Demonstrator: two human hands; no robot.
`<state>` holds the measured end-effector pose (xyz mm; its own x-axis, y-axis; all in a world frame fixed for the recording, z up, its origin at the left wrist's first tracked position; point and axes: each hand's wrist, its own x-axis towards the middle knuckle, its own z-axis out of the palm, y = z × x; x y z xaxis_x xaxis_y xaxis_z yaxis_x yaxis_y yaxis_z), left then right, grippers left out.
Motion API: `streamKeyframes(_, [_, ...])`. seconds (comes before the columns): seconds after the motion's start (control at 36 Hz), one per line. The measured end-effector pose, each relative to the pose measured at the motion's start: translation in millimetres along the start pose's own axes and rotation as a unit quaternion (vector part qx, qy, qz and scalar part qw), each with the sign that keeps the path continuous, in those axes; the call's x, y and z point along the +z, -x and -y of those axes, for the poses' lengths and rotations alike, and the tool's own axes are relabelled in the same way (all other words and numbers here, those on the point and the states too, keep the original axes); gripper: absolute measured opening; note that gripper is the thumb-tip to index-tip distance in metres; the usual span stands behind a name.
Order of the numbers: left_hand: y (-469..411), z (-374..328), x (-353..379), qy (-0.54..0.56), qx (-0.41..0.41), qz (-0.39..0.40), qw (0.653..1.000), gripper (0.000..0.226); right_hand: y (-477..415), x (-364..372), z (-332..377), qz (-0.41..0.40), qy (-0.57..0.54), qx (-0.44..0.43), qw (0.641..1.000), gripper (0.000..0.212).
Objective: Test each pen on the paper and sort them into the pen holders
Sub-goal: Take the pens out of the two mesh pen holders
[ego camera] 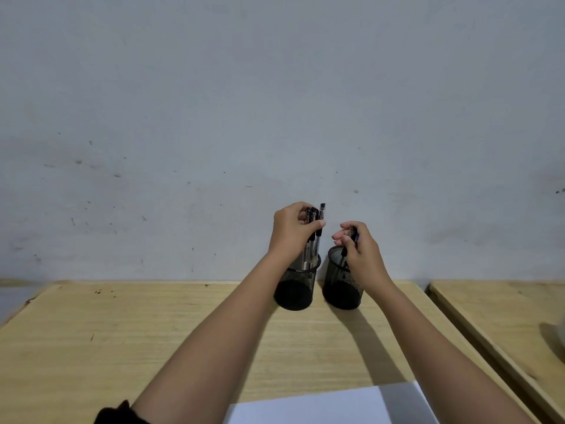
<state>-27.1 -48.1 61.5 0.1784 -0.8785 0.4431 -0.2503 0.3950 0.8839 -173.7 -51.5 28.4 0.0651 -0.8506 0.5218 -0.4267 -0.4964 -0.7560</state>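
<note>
Left hand (293, 231) is closed round a bunch of pens (313, 237) standing in the left holder (296, 286); right hand (357, 249) pinches a single pen (348, 246) w/ tip down in the right holder (342, 286). Both holders sit at the table's (122, 332) back edge; paper (321, 405) lies near the person. Best approach, probably: lift straight up, keep the holders from tipping, bring one pen at a time to the paper.

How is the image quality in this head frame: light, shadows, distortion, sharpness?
Head view: dim, even light with a bluish cast; the right arm drops a hard shadow across the table and onto the paper; wide-angle bending curves the table's far edge; the pens in the left hand look soft; no glare.
</note>
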Motion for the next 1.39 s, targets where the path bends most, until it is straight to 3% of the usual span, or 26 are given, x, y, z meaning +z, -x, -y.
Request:
streamKeyframes(0.42, [26.5,-97.6,-17.4,-0.014,0.108,-0.041,0.993,0.019,10.0,-54.8,86.3,-0.048,-0.03,-0.064,0.996,0.018])
streamKeyframes(0.61, [80.8,-93.3,-29.6,-0.094,0.15,0.042,0.983,0.022,57.4,-59.0,92.9,-0.035,-0.033,-0.051,0.998,0.016])
streamKeyframes(0.75, [116.4,-63.2,-49.5,-0.203,0.169,0.103,0.959,0.022,95.6,-48.7,68.7,0.045,0.03,-0.037,0.998,0.016])
streamKeyframes(0.89, [129.4,-29.0,-68.5,-0.265,0.127,0.146,0.945,0.024,115.6,-35.5,47.6,0.128,0.096,-0.049,0.986,0.019])
streamKeyframes(1.03, [121.0,-0.6,-74.6,-0.241,0.038,0.198,0.949,0.028,111.6,-13.8,25.8,0.219,0.175,-0.06,0.958,0.041])
streamKeyframes(1.08, [115.7,10.3,-73.8,-0.244,0.018,0.219,0.945,0.028,108.6,-6.1,16.3,0.245,0.195,-0.061,0.948,0.04])
streamKeyframes(1.25, [109.0,47.2,-72.5,-0.286,-0.009,0.275,0.918,0.024,104.7,8.0,-11.4,0.274,0.222,-0.083,0.932,0.015])
streamKeyframes(1.39, [102.5,66.2,-73.3,-0.315,-0.008,0.325,0.892,0.032,98.4,10.6,-27.4,0.282,0.264,-0.065,0.92,0.028])
